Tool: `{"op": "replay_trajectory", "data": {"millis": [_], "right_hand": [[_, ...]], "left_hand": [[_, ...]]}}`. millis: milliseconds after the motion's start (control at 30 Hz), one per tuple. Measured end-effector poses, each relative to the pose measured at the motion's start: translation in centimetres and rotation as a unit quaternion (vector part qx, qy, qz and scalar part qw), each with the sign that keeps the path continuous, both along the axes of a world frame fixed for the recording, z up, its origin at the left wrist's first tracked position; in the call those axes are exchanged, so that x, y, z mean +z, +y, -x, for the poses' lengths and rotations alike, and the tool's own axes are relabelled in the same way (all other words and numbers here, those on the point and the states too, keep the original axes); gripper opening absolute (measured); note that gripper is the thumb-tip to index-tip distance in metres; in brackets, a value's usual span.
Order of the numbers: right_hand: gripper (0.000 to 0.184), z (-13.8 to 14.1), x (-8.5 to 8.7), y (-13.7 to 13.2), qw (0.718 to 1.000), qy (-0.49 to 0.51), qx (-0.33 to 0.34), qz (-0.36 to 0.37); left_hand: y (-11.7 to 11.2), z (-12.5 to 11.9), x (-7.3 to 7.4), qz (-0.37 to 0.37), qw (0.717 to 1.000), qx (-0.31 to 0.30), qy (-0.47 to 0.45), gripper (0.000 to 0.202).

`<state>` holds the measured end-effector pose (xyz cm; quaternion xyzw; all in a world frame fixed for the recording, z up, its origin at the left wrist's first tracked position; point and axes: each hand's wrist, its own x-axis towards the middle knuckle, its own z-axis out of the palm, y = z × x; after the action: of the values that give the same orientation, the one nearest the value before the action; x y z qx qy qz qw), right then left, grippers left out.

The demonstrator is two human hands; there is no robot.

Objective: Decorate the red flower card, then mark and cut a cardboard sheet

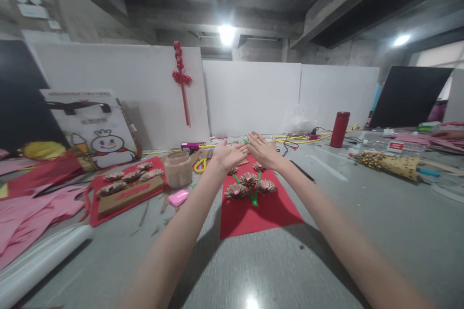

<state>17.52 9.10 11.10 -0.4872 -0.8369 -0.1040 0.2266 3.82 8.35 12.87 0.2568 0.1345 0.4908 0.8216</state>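
Observation:
Both my arms reach forward over a red sheet that bears brown petalled flowers with pink centres and green stems. My left hand is palm up with its fingers stretched out. My right hand is beside it, tilted palm inward, its fingers straight and their tips close to the left fingertips. A small green piece shows between the two hands; whether either one grips it cannot be told. The hands cover the far part of the sheet.
To the left are a jar, yellow-handled scissors, a pink piece and another flower panel. A purple glue gun lies behind. On the right are a dark phone-like slab, a clear ruler, a red flask and a wrapped bouquet.

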Motion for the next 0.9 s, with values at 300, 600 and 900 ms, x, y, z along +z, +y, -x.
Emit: {"op": "replay_trajectory", "data": {"millis": [300,600,900], "right_hand": [[0.046,-0.5,0.8,0.3,0.994,0.098,0.032,0.023],[0.049,0.7,0.3,-0.9,0.982,0.003,0.168,0.089],[0.043,0.7,0.1,-1.2,0.992,-0.045,0.112,0.018]], "left_hand": [[0.4,0.6,-0.1,0.041,0.999,-0.004,-0.036,0.061],[-0.3,0.5,0.6,0.038,0.996,0.077,-0.037,0.057],[-0.1,0.3,0.2,0.01,0.998,0.053,-0.014,0.063]]}}
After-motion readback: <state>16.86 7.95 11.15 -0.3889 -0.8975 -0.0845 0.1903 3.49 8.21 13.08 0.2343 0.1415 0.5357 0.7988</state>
